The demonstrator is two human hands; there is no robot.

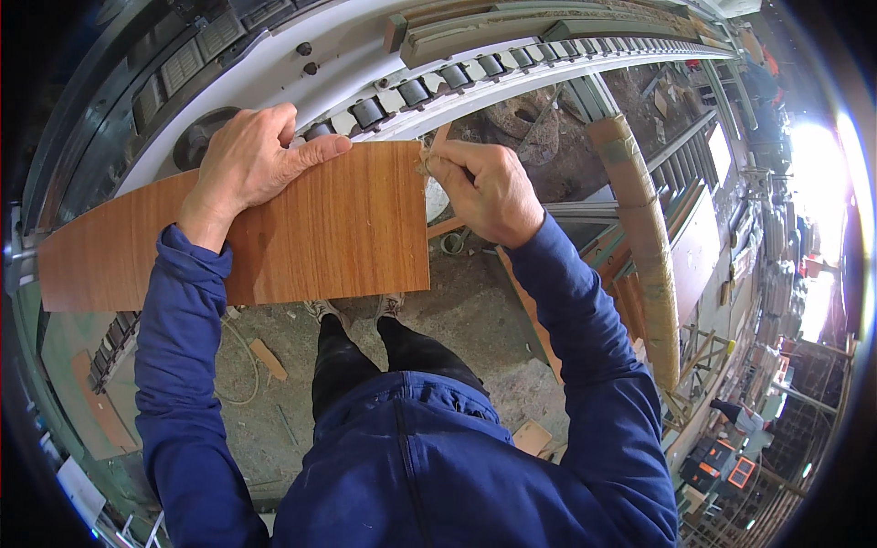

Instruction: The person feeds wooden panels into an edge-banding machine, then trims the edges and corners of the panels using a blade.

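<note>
A long wood-grain board (338,228) lies flat in front of my body, its left end reaching toward the machine. Over its far edge is my left hand (248,157), closed on the board with the thumb lying along the top face. My right hand (491,190) is closed in a pinch at the far right corner. A small pale, frayed bit (424,161) shows at its fingertips against that corner; what it is, I cannot make out. The fingertips of my left hand are hidden behind the edge.
A chain track with dark rollers (414,91) curves along the machine beyond the board. To the right stands a tape-wrapped padded bar (639,228), with stacked panels (694,242) behind it. Offcuts (269,360) and a loose cable (239,399) lie on the floor. Another person (744,418) is far right.
</note>
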